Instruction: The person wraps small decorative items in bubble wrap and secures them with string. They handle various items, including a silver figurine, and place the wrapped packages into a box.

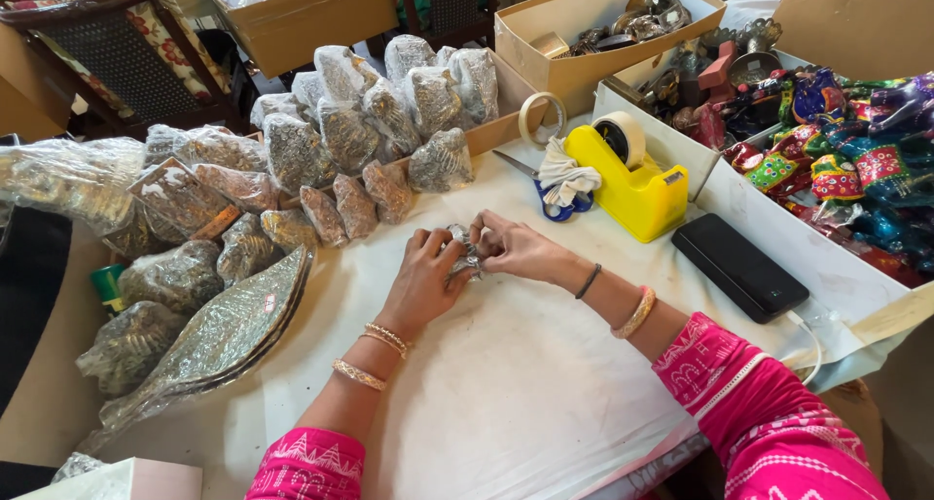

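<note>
Both the left hand [420, 278] and right hand [516, 248] grasp a small, crinkly clear-plastic-wrapped metal piece [463, 254] near the table's middle; pressing the wrap flat and tight would likely seal it neatly.

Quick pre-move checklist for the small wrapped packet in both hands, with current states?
1. Both hands on packet: ok, left hand and right hand pinch it.
2. Wrap fully closed: cannot tell, fingers cover it.
3. Tape dispenser near right hand: ok.
4. Scissors in view: ok, partly under a white cloth.
5. Bare white table cover under hands: ok.
6. Phone apart from hands: ok.
</note>
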